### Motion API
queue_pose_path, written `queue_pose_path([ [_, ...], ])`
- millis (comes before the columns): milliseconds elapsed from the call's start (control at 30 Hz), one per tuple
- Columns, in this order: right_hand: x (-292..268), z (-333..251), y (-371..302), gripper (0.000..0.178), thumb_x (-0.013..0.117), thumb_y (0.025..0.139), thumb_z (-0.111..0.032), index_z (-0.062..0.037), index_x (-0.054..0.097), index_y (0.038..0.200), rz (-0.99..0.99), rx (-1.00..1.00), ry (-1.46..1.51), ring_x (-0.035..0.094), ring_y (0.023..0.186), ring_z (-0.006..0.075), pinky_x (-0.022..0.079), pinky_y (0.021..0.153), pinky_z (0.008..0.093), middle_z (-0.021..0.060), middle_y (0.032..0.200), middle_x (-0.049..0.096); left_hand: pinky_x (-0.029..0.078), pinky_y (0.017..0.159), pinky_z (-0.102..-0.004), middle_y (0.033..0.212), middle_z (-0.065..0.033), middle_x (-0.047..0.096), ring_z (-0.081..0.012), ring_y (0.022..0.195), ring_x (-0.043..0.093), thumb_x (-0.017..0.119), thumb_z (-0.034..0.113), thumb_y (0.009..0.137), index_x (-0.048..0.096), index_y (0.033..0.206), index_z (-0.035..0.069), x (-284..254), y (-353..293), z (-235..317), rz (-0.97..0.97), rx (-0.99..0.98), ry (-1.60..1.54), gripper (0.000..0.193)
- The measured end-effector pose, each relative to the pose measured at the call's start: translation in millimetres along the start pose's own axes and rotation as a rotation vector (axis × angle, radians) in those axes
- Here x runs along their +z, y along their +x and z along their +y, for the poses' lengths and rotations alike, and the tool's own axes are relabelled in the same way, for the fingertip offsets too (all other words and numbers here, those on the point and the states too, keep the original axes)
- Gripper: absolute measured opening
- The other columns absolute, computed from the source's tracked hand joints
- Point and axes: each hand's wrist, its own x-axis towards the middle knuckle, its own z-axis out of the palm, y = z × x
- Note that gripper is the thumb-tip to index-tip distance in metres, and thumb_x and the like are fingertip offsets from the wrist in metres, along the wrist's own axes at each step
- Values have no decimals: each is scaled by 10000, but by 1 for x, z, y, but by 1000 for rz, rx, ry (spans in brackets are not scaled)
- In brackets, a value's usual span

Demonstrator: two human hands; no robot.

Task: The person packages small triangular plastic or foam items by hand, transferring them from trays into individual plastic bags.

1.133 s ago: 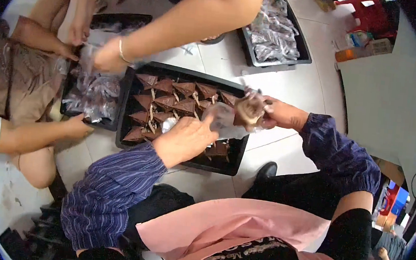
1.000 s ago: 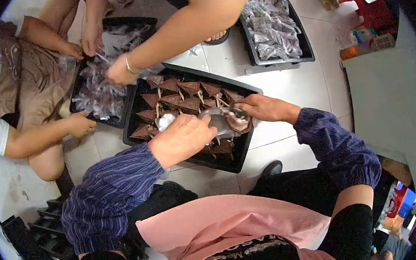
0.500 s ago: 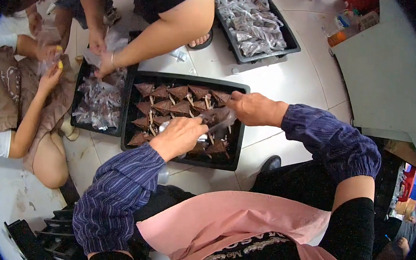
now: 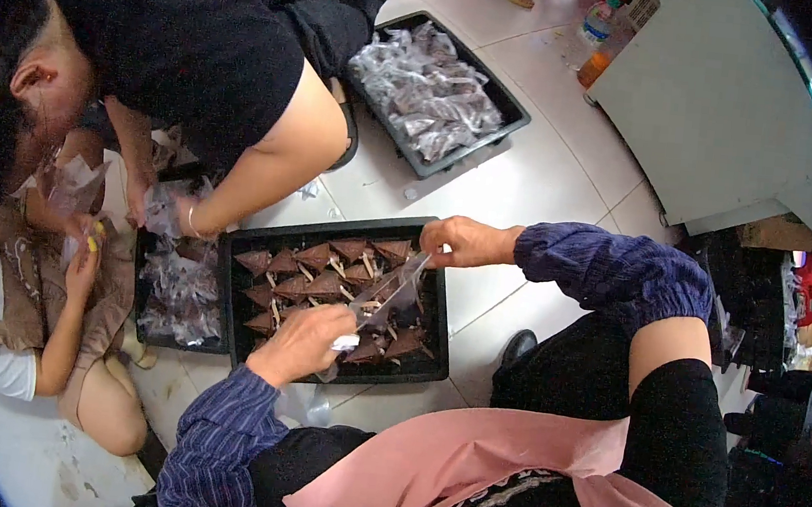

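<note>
A clear plastic bag (image 4: 390,299) stretches between my two hands, above a black tray (image 4: 440,325) of dark brown cone-shaped pieces (image 4: 293,289) with short pale sticks. My right hand (image 4: 466,242) pinches the bag's far end over the tray's far right corner. My left hand (image 4: 308,342) is closed at the bag's near end, over the tray's near side. Beside its fingertips shows a small white object (image 4: 346,343), its kind unclear. Through the bag I see brown, but cannot tell whether a piece is inside it or below it.
A second black tray (image 4: 184,342) at left holds bagged pieces; a co-worker in black (image 4: 203,29) leans over it, hands in a clear bag. Another person (image 4: 83,261) sits beyond, also handling plastic. A third tray (image 4: 511,132) of bagged pieces lies farther off, near a pale cabinet (image 4: 723,108).
The bag is now drawn out straighter between my hands, and the white object shows at my left fingertips. The co-worker in black has bent lower over the left tray. The whole view has shifted.
</note>
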Motion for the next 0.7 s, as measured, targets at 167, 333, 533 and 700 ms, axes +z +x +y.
queue_pose_path([
  [167,4,-3,31,129,602,904,-153,-43,622,839,13,324,599,544,613,79,452,565,238,-9,683,577,454,853,-313,1272,-146,565,-178,1044,579,723,92,748,532,711,24,-1,-4,-39,137,-88,-691,206],
  [333,-11,-28,37,140,587,911,-185,-61,595,848,-7,356,535,522,582,66,429,509,219,-24,673,566,459,821,-271,1216,-141,605,-127,958,576,675,60,769,681,948,32,3,-12,-38,265,-161,-1302,181],
  [533,10,-28,66,186,614,880,-203,-27,585,825,-108,179,414,538,640,130,438,590,307,18,679,572,466,859,-295,1205,-152,614,-161,1021,584,691,125,793,676,948,31,15,-49,-37,439,-225,-1026,183],
  [700,14,-97,103,220,648,831,-250,-50,562,864,-167,-81,3,594,730,352,452,666,429,150,740,604,459,834,-264,1193,-98,614,-107,940,569,647,54,830,568,1251,61,4,-67,-16,561,-268,-1070,428],
])
